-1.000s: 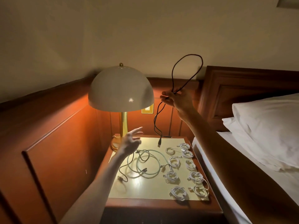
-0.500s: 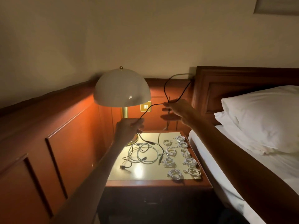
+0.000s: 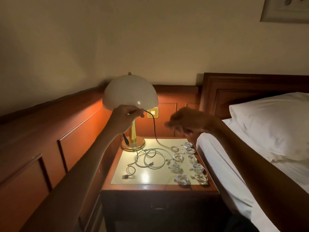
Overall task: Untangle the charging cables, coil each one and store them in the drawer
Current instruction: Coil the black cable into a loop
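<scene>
Pinching the black cable (image 3: pixel 154 124) in front of the lamp (image 3: pixel 130 92) shade, the left hand (image 3: pixel 126 118) has thumb and fingers closed tight on it. One plug end (image 3: pixel 125 140) dangles below the wrist; the rest drops past the wall switch (image 3: pixel 152 112) onto the nightstand (image 3: pixel 150 188) top.

Head view only. The right hand (image 3: pixel 185 122) is in the air above the back right corner of the nightstand, motion-blurred; can't tell if its fingers are apart or curled, and nothing is visibly held. The loose tangle (image 3: pixel 151 159) of pale and dark cables lies mid-top. The coiled white cables (image 3: pixel 183 179) sit in two rows along the right edge, near the bed (image 3: pixel 217 164).

Handling, judged: the cable is light, limp and thin, and will swing and snag on the tangle. Best held near a plug, where it is stiffer, and fed through the other hand to coil. Plugs could catch the lamp base.

Hard to see: the nightstand front is very dark, so the drawer can't be made out. Where the black cable's far end goes is blurred near the coils. Which strands cross in the tangle is unclear.
</scene>
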### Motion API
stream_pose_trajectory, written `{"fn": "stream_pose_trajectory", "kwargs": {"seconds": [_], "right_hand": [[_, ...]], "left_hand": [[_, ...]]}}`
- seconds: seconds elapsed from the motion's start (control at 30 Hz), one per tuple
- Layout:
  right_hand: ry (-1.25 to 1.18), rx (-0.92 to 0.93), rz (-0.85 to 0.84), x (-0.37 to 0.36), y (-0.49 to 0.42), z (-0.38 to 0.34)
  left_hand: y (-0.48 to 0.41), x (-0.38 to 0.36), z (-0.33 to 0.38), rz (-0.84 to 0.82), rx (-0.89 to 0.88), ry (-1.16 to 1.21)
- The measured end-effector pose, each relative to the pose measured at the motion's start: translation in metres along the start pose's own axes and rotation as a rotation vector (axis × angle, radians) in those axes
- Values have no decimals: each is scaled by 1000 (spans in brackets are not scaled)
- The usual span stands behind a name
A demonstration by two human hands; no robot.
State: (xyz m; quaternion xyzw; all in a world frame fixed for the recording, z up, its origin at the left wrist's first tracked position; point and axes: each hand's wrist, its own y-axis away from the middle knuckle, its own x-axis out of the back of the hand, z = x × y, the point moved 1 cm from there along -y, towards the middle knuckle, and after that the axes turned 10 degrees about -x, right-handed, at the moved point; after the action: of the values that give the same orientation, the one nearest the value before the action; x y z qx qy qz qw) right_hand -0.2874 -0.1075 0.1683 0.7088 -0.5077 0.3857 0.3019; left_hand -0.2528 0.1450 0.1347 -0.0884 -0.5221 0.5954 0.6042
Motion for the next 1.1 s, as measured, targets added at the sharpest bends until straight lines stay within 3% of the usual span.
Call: {"fn": "stream_pose_trajectory", "kwargs": {"seconds": [0.07, 0.1, 0.23, 0.33, 0.43, 0.53, 0.6, 0.7, 0.77, 0.87, 1.1], "right_hand": [[-28, 102, 406, -2, -8, -2], [-13, 123, 445, -7, -12, -1], [-250, 108, 87, -29, -20, 2], [-447, 120, 132, -29, -22, 5], [-543, 154, 287, -25, -23, 2], [-541, 128, 386, -24, -24, 3], [-466, 107, 431, -21, -27, 8], [-15, 203, 393, -26, -31, 13], [115, 278, 347, -35, -36, 15], [60, 396, 307, -42, -39, 15], [-83, 305, 147, -34, -46, 22]], "left_hand": [[0, -7, 10, -76, -4, 44], [0, -12, 16, -96, -7, 72], [4, -20, 27, -111, 29, 226], [10, -21, 23, -84, 133, 389], [23, -27, 14, -241, 182, 469], [39, -35, 3, -400, 245, 484], [44, -39, 0, -389, 280, 497], [47, -48, 3, -316, 322, 579], [46, -54, 4, -317, 306, 575], [45, -59, 5, -331, 319, 605], [52, -61, 1, -298, 373, 794]]}}
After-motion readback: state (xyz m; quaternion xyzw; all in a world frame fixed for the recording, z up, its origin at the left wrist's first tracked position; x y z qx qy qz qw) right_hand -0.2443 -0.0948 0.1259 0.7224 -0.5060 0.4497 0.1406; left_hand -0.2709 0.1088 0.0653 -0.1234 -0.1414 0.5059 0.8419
